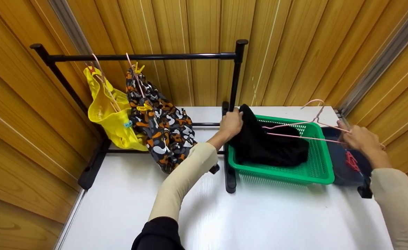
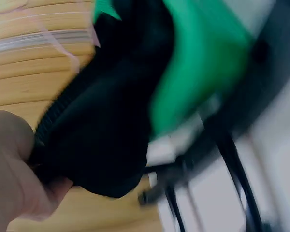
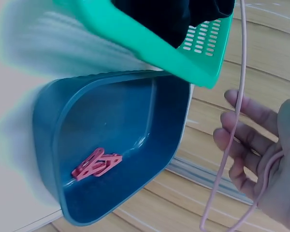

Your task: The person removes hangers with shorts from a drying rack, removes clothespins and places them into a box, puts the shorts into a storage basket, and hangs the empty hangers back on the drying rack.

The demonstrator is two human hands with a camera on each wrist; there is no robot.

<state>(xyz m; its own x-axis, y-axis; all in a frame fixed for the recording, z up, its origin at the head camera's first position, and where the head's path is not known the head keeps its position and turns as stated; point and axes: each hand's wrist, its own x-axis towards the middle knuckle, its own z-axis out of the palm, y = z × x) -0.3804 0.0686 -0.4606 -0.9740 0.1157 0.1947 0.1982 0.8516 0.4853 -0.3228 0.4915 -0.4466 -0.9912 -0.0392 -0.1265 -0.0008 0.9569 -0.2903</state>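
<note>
black garment (image 1: pixel 268 149) gripped by left hand (image 1: pixel 230 124)

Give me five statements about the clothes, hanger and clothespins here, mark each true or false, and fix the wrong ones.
1. The left hand grips the black garment. True.
2. The hook of the pink hanger rests on the black rail. False: the right hand holds the pink hanger, its hook clear of the black rail.
3. The clothespins lie in the green basket. False: they lie in the blue basin.
4. In the head view, the yellow garment hangs left of the camouflage-print garment. True.
5. Part of the black garment is in the green basket. True.
</note>
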